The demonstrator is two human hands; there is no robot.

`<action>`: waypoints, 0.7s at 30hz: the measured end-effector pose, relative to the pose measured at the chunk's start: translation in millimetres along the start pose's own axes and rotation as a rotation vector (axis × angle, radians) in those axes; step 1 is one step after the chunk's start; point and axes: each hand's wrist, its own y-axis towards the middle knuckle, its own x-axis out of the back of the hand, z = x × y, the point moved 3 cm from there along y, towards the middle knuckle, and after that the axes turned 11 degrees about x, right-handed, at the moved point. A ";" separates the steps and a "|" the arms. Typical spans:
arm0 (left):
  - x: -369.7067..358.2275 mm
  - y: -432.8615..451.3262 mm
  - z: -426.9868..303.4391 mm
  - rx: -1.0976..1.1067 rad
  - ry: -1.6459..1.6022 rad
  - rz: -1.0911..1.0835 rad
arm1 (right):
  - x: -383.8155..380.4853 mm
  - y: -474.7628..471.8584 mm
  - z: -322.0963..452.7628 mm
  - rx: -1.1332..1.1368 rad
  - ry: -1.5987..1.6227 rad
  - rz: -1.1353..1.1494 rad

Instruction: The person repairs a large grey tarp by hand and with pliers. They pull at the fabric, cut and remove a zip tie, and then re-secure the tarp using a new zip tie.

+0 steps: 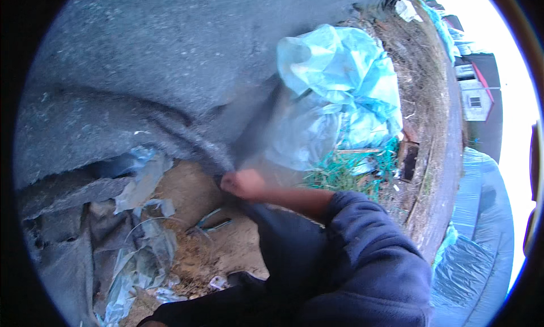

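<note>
My right hand (243,184), blurred, is closed on the edge of a large dark grey felt-like cover (182,42), at about the middle of the view. Folds in the cover run up and left from my fist. My forearm comes in from the lower right in a dark blue sleeve (378,250). A sliver of skin at the bottom edge may be my left hand (154,324); nearly all of it is cut off. Below the cover lie torn clear plastic film (142,259), bare brown soil (238,238) and a thin green strip (216,226).
Right of the cover stands a pile under light blue-green plastic sheeting (340,68), with green netting (340,174) at its foot. A brown box-like object (409,161) lies beside it. Farther off are a path (450,157), a plastic-covered mound (471,242) and a white building (476,100).
</note>
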 end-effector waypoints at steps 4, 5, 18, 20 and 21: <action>4.4 -0.7 0.8 -0.021 0.000 -0.005 | 35.3 17.1 31.3 0.227 -0.131 -0.532; 4.7 -1.4 1.6 -0.013 -0.003 -0.007 | 36.7 26.3 34.5 0.202 -0.165 -0.515; 19.0 -8.1 -5.6 -0.041 -0.017 -0.030 | 34.4 128.7 7.6 0.132 -0.395 -0.558; 23.3 -5.4 -13.3 -0.054 -0.016 -0.030 | 36.2 123.8 8.1 0.210 -0.379 -0.547; 20.8 -2.9 -17.9 -0.067 -0.010 -0.032 | 34.4 121.1 10.4 0.189 -0.427 -0.536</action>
